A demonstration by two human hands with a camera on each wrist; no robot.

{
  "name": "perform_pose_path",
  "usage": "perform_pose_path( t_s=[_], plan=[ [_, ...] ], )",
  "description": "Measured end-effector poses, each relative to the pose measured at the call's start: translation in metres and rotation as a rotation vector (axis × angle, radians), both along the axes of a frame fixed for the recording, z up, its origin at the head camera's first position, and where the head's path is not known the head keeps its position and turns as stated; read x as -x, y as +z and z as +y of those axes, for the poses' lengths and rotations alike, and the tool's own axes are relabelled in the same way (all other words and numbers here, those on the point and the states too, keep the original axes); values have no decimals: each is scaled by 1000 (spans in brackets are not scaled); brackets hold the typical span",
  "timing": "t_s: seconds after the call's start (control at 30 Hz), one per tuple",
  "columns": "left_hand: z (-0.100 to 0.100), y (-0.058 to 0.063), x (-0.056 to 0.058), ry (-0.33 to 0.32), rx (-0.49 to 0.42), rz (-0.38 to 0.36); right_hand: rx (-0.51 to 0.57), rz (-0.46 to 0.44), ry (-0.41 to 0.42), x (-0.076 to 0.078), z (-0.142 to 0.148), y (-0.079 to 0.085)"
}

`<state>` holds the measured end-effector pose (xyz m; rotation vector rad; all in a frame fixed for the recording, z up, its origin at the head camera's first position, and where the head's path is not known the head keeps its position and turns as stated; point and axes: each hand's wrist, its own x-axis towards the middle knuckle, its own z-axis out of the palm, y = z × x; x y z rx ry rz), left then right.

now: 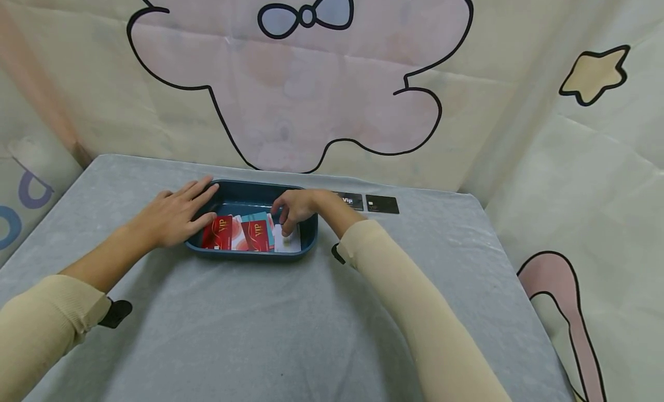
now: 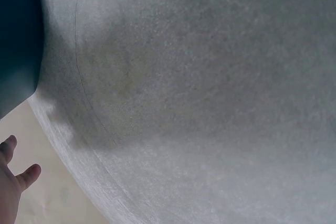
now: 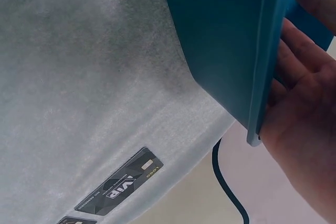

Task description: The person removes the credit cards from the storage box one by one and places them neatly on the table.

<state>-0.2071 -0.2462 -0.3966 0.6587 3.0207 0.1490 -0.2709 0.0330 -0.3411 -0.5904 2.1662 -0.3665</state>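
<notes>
A dark teal tray [image 1: 249,255] holds several cards in the head view. My left hand [image 1: 178,217] rests at its left end with fingers spread over the rim; two of its digits [image 2: 23,177] show at the lower left in the left wrist view. From the right, my right hand [image 1: 298,207] reaches over the rim into the tray. Its bent, separated fingers point down at a white card [image 1: 291,245], and whether they touch it is hard to see. Left of that card lie red VIP cards [image 1: 222,232], with a light blue card [image 1: 254,217] partly covered.
Two dark cards lie on the grey cloth to the tray's right: a grey VIP card [image 3: 121,182], partly behind my right wrist in the head view, and a black card [image 1: 382,204]. Behind the cloth-covered table [image 1: 290,321] hangs a printed curtain [image 1: 332,102].
</notes>
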Motion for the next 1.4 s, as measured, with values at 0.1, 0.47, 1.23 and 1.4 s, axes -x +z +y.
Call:
perform_pose_path(
  t_s=[0.1,0.47,1.23,1.4],
  plan=[
    [0,0,0,3,-15,8,-5,1,-3,0,-1,-1],
    [0,-1,-1,4,-13,5,-11,1,55,1,-5,-6],
    [0,-1,-2,4,-20,17,-137,-49,-19,5,-21,-3],
    [-1,-1,-2,-2,-13,14,-73,-28,-26,5,-20,-1]
  ],
)
